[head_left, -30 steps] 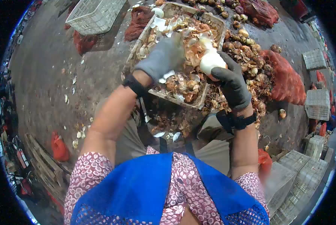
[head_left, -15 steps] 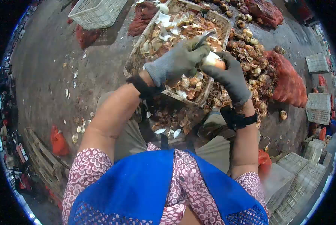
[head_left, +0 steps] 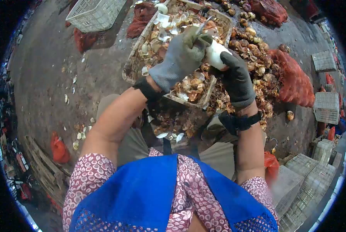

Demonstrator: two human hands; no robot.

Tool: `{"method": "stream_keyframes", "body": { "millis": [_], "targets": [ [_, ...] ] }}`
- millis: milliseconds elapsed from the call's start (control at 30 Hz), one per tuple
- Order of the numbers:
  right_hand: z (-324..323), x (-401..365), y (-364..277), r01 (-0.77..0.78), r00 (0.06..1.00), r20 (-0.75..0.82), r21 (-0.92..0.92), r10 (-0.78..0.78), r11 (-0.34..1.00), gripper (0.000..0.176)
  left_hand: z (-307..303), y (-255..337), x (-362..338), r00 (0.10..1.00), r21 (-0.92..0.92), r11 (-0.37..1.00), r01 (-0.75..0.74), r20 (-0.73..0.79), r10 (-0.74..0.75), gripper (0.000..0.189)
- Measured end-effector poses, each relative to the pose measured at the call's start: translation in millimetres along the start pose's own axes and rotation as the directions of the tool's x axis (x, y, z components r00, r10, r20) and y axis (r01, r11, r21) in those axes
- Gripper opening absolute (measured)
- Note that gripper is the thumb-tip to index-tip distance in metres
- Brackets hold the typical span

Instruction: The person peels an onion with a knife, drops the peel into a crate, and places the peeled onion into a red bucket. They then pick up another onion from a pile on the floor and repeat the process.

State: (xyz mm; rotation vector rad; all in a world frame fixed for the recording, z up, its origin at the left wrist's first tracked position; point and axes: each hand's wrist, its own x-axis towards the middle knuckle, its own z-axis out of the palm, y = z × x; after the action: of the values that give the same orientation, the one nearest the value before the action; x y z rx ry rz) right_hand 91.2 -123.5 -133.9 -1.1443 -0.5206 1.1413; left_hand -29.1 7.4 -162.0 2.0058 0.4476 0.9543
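Peeled onion (head_left: 215, 54), knife (head_left: 204, 22) (both gripped)

The left hand (head_left: 180, 58) wears a grey glove (head_left: 171, 69), the right hand (head_left: 236, 79) a black one, with black wrist straps (head_left: 239, 120). A blue apron (head_left: 142, 193) covers a maroon-patterned blouse (head_left: 90, 178); the trousers (head_left: 132, 143) are khaki.

White peeled onion (head_left: 215, 54), held above peel-filled crate.

Bare floor (head_left: 53, 69) left; crate (head_left: 192, 102) and onion heap (head_left: 258, 65) block ahead.
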Motion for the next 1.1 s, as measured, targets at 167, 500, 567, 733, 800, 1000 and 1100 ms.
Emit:
{"method": "stream_keyframes", "body": {
  "millis": [167,500,567,733,800,1000,1100],
  "targets": [
    [-14.7,-0.9,8.3,-0.049,0.998,0.055,0.254,0.036,0.966,0.042,-6.7,19.8,5.1,0.873,-0.531,0.701,0.476,0.187,-0.451,0.026],
    [-11.9,-0.3,4.9,0.030,0.999,0.005,0.227,-0.032,0.973,0.043,4.8,15.9,2.6,0.936,-0.470,0.810,0.351,0.150,-0.319,0.019],
    [-23.4,5.0,12.1,-0.017,1.000,0.017,0.305,0.012,0.952,0.042,0.7,19.5,3.1,0.955,-0.279,0.914,0.296,0.073,-0.287,0.016],
    [-3.2,2.5,9.4,-0.045,0.998,-0.034,0.236,0.054,0.971,0.043,2.7,21.6,0.4,0.998,-0.152,0.987,0.049,0.046,-0.042,0.018],
    [-3.4,3.4,8.3,-0.009,0.998,-0.052,0.190,0.019,0.982,0.043,1.3,28.4,-1.7,0.992,-0.206,0.974,0.096,0.095,-0.078,0.021],
    [1.3,1.6,3.1,0.015,0.999,0.038,0.404,-0.033,0.915,0.047,-13.4,15.3,6.2,0.926,-0.336,0.883,-0.327,0.074,0.371,0.022],
    [8.0,-1.9,-4.6,0.054,0.996,0.039,0.467,-0.082,0.883,0.054,-17.9,11.2,-0.4,0.984,-0.919,0.355,0.174,0.153,-0.086,0.025]
  ]
}}
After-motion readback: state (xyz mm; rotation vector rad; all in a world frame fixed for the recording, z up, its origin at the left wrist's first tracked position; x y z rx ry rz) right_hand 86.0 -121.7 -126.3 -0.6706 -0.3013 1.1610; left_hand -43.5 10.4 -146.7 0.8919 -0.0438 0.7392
